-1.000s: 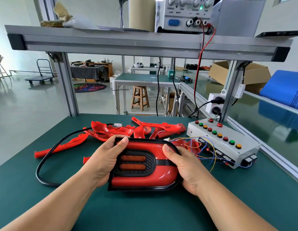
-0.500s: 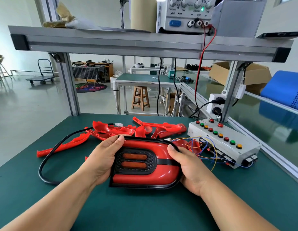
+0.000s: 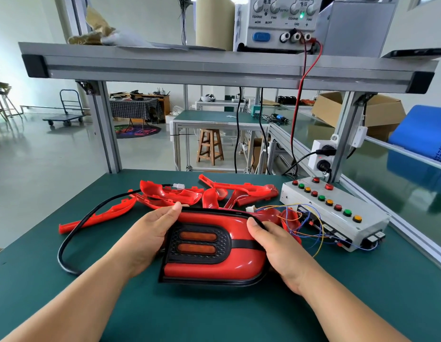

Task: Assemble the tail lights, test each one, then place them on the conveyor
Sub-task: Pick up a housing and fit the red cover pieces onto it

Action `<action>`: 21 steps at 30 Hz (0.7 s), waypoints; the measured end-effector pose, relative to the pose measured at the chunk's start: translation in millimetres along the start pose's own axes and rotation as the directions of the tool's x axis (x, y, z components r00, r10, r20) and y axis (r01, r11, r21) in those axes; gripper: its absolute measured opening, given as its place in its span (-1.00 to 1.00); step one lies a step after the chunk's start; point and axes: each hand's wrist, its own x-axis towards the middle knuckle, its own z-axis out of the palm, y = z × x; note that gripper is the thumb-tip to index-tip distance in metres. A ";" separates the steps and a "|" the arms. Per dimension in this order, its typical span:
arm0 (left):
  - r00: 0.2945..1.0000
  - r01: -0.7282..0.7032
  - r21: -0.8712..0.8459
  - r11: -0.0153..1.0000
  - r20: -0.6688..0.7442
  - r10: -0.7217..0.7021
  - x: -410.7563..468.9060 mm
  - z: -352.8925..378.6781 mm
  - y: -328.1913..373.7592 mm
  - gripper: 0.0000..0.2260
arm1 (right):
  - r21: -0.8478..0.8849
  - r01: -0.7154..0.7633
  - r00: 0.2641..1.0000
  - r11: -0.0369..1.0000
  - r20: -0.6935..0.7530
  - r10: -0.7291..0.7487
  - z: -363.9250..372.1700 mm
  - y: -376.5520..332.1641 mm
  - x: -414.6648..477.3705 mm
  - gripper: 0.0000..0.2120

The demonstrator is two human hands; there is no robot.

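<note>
Nearest, the green-matted counter (image 3: 214, 314) lies bare up to both forearms. At its middle sits the assembled tail light (image 3: 209, 265), red lens up, its near edge down at the mat. The left hand (image 3: 150, 233) grips its left end and the right hand (image 3: 281, 250) its right end, fingers curled under and thumbs on the face.

A black cable (image 3: 66, 233) loops across open mat on the left. Just behind the light lie loose red lens shells (image 3: 170, 196). To the right stands a white test box (image 3: 338, 213) with coloured buttons, its wires (image 3: 313, 218) trailing toward the right hand. An aluminium rail (image 3: 411, 243) bounds the counter's right edge, with the green conveyor (image 3: 377, 178) beyond it.

Overhead a shelf beam (image 3: 214, 67) carries a power supply (image 3: 281, 21). Farther off are a wooden stool (image 3: 211, 146), a platform trolley (image 3: 66, 112) and open grey floor.
</note>
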 end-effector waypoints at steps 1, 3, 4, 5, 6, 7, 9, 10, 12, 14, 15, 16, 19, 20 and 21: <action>0.996 -0.053 0.129 0.990 -0.063 0.061 1.9 -4.4 4.1 -0.61 | -0.012 -0.004 1.000 1.000 0.003 0.004 -0.9 -0.5 -0.5 -0.49; 0.935 -0.132 0.378 0.916 -0.259 0.242 12.5 -25.6 12.8 -0.74 | -0.026 -0.005 1.000 1.000 0.010 0.005 -2.1 -0.8 -0.6 -0.57; 0.874 -0.121 0.501 0.857 -0.355 0.331 18.4 -40.8 17.6 -0.78 | -0.033 -0.004 1.000 0.999 0.010 0.004 -2.1 -1.2 -0.5 -0.61; 0.805 -0.055 0.631 0.774 -0.431 0.409 23.0 -57.6 22.5 -0.77 | -0.041 -0.007 1.000 0.999 0.008 0.008 -2.0 -2.0 -0.8 -0.64; 0.744 0.057 0.736 0.674 -0.482 0.463 26.1 -75.9 25.0 -0.74 | -0.048 -0.012 1.000 0.999 0.008 0.013 -2.0 -2.7 -1.0 -0.65; 0.706 0.179 0.793 0.582 -0.516 0.486 27.3 -92.8 25.5 -0.69 | -0.057 -0.016 1.000 0.998 0.012 0.017 -2.2 -3.5 -1.3 -0.66; 0.701 0.374 0.799 0.471 -0.576 0.420 27.3 -114.7 21.7 -0.62 | -0.072 -0.019 0.999 0.997 0.025 0.021 -3.2 -5.1 -1.9 -0.67; 0.713 0.442 0.789 0.427 -0.598 0.366 27.2 -119.7 18.4 -0.63 | -0.071 -0.021 0.999 0.997 0.034 0.024 -3.6 -5.7 -2.1 -0.67; 0.735 0.530 0.779 0.333 -0.619 0.278 29.1 -123.2 12.2 -0.72 | -0.058 -0.026 0.999 0.998 0.045 0.028 -3.9 -7.1 -2.9 -0.69; 0.729 0.577 0.757 0.306 -0.646 0.225 30.7 -123.8 10.1 -0.76 | -0.041 -0.028 0.998 0.999 0.050 0.030 -3.5 -8.1 -3.6 -0.70; 0.722 0.585 0.747 0.315 -0.657 0.218 31.3 -124.6 9.8 -0.74 | -0.037 -0.028 0.998 0.999 0.053 0.030 -3.4 -8.7 -4.1 -0.70; 0.713 0.591 0.738 0.325 -0.667 0.218 31.5 -125.5 9.0 -0.71 | -0.039 -0.028 0.998 0.999 0.056 0.030 -3.4 -9.0 -4.4 -0.71; 0.673 0.572 0.738 0.357 -0.671 0.309 30.2 -126.5 9.0 -0.74 | -0.098 -0.017 0.998 0.995 0.055 0.022 -4.7 -10.4 -6.5 -0.63; 0.663 0.538 0.750 0.384 -0.658 0.357 29.5 -126.6 10.8 -0.76 | -0.147 -0.004 0.999 0.989 0.046 0.011 -5.7 -10.9 -7.1 -0.57; 0.652 0.487 0.764 0.422 -0.640 0.406 28.9 -125.8 13.4 -0.76 | -0.211 0.013 0.999 0.977 0.036 -0.005 -6.6 -11.8 -7.9 -0.52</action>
